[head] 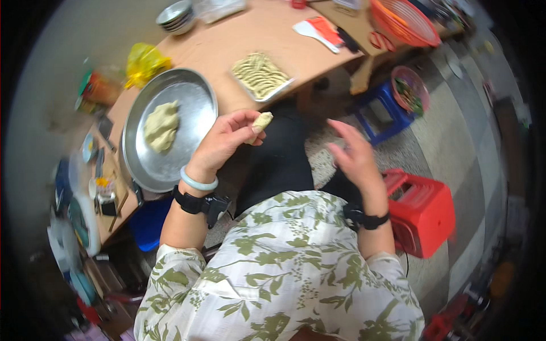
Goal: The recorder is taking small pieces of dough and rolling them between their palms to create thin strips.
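Between the thumb and fingers of my left hand (pixel 232 133) is a small piece of pale yellow-green dough (pixel 262 122), above my lap. My right hand (pixel 353 152), slightly blurred, is apart from it to the right, fingers spread and holding nothing. To the left, a large round metal pan (pixel 194 91) holds a lump of the same dough (pixel 162 126). Beyond my left hand, a clear plastic tray (pixel 279 88) near the table edge holds rows of small shaped dough pieces (pixel 260 76).
On the table (pixel 204 51) are stacked bowls (pixel 175 18), a yellow plastic bag (pixel 146 65), red-handled scissors (pixel 381 41) and a red plastic basket (pixel 411 25). A blue stool (pixel 377 115) bearing a pink bowl (pixel 409 89) and a red plastic stool (pixel 431 213) stand at the right.
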The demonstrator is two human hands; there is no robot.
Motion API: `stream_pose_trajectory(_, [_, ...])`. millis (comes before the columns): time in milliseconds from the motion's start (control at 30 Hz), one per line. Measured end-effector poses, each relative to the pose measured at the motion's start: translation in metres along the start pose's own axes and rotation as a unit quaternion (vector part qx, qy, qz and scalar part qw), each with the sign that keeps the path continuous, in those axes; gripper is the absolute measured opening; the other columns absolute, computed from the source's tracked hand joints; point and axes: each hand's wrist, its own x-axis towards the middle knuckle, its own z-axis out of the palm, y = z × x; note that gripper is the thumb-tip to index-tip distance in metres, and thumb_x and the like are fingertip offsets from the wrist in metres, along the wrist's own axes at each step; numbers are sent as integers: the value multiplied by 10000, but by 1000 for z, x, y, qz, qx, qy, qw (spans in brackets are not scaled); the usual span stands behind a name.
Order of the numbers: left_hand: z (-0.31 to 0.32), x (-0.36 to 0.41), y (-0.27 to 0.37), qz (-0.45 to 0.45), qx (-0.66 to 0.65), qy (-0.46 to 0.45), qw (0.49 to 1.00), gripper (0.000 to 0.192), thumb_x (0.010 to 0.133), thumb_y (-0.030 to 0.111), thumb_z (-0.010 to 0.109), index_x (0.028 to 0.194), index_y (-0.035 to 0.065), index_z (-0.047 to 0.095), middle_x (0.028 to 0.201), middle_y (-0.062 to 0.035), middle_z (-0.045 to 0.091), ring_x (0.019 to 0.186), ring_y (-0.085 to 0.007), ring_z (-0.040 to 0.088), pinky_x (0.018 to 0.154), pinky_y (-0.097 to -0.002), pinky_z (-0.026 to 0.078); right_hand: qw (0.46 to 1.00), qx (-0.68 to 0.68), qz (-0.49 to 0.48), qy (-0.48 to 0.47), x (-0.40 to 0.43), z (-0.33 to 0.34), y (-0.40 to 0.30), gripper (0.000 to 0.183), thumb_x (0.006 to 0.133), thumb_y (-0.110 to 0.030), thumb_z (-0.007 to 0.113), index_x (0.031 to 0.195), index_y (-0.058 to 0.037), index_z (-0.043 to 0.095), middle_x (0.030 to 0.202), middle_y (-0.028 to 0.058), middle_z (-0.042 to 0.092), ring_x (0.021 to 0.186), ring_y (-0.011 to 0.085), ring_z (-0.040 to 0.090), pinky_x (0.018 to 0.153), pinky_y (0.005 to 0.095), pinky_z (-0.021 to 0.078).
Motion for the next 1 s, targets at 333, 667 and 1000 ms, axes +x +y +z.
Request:
stream_pose_trajectory(333, [83,47,-30,-66,11,-167,984,216,915,181,622,1055,18,638,924,-14,650,785,-77,586,732,-224,479,994,80,-55,49,-15,6,-7,379,816,-51,668,1186,-48,587,1007,131,595,886,289,625,750,347,509])
stream_pose_trajectory(667, [94,61,-47,-99,-43,-191,976,210,922,189,622,1046,20,637,918,-28,661,781,-83,607,727,-220,494,991,108,-26,69,-23,-6,8,223,838,-74,648,1056,-28,645,856,109,591,772,254,618,670,327,493])
stream_pose_trajectory(1000, [123,73,-51,-120,-67,-181,974,144,915,193,634,932,51,652,806,-2,637,679,-65,579,642,-216,483,992,76,-27,95,-27,-22,17,165,848,-74,609,987,12,629,873,154,608,801,315,623,685,353,488])
